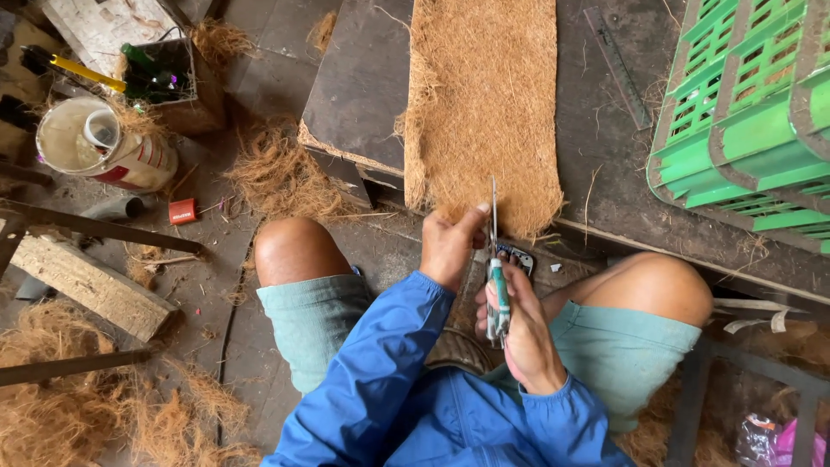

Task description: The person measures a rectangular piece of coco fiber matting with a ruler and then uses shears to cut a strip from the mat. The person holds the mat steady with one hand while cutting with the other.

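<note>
A long brown coir fibre mat (484, 104) lies on a dark board (359, 86) and hangs over its near edge. My left hand (450, 246) pinches the mat's near edge between thumb and fingers. My right hand (519, 333) grips scissors (496, 277) with green handles, the blades pointing up at the mat's near edge beside my left fingers. Both arms wear blue sleeves, and my bare knees flank the hands.
Green plastic crates (743, 112) are stacked at the right. A metal ruler (618, 65) lies on the dark work surface. A tin can (104, 143), a box with bottles (169, 78), a wooden plank (91, 285) and loose fibre heaps (277, 177) cover the floor at left.
</note>
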